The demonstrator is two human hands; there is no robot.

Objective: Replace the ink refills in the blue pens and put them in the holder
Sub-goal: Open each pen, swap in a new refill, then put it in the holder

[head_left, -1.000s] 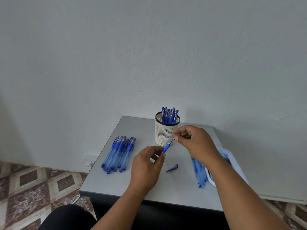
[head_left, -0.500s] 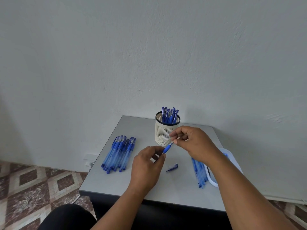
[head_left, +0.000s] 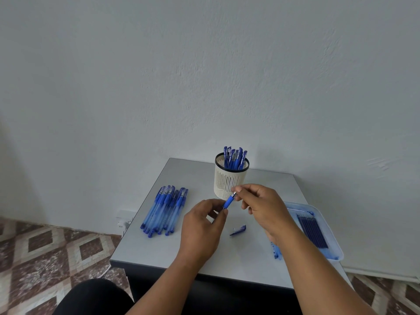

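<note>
**Blue pen held between both hands above table centre**

Blue pen (head_left: pixel 229 201) slants up-right; barrel mostly hidden inside left hand (head_left: pixel 203 226), which grips it. Right hand (head_left: pixel 261 206) pinches the tip end, w/ fingertips hiding it. Holder (head_left: pixel 229 178) w/ pens stands just behind, near the far edge. Loose cap (head_left: pixel 238 230) lies below the hands.
</note>
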